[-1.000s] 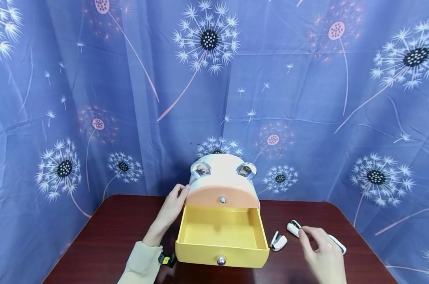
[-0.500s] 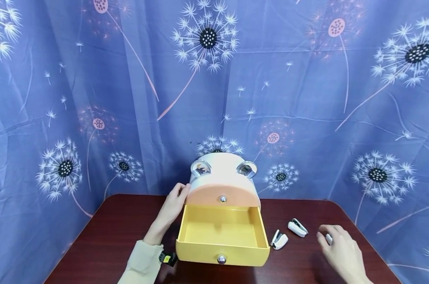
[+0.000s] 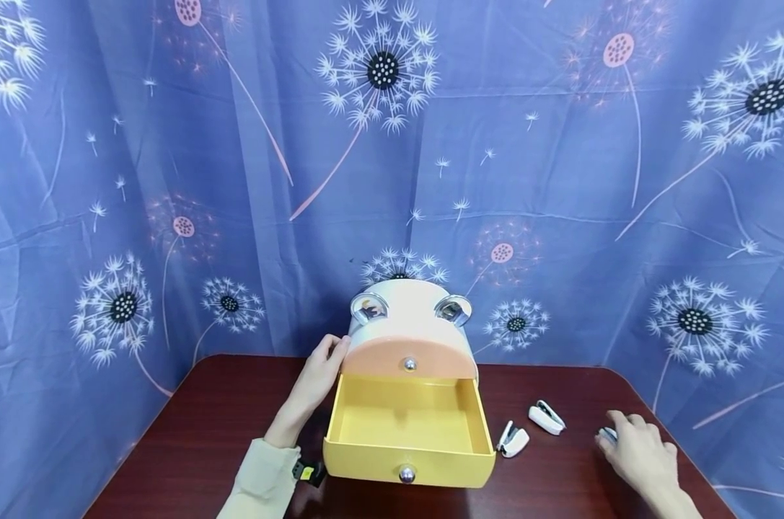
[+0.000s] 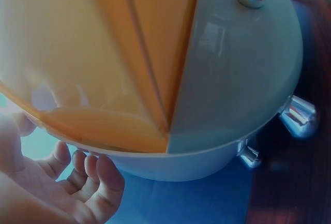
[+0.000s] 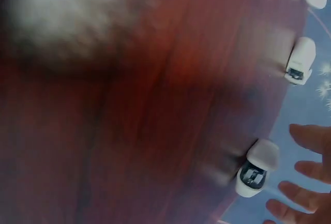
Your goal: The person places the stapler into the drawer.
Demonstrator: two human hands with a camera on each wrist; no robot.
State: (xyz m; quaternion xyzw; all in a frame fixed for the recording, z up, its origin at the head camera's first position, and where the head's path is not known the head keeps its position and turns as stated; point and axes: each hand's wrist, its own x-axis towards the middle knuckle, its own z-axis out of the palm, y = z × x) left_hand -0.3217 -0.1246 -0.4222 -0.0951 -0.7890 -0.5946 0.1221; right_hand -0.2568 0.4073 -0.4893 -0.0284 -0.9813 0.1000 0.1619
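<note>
A frog-like drawer cabinet [image 3: 401,311] with a white body and peach upper drawer stands on the table. Its yellow lower drawer [image 3: 407,463] is pulled out, with nothing inside. My left hand [image 3: 315,375] rests with its fingertips at the cabinet's left side; in the left wrist view its fingers [image 4: 108,177] are slightly bent along the edge. My right hand [image 3: 641,453] is above a small white stapler [image 3: 608,435], mostly hidden by it in the head view. In the right wrist view, loosely spread fingers [image 5: 310,169] are near a white stapler [image 5: 262,154], apart from it.
Two more white staplers, one [image 3: 513,440] beside the drawer's right corner and another [image 3: 547,418] farther right, lie on the dark red table [image 3: 541,490]. A blue dandelion-print curtain [image 3: 547,180] hangs close behind the table.
My right hand has moved right, away from the middle stapler, to the rightmost one. That middle stapler now lies uncovered. My left hand and the drawer stay as they were.
</note>
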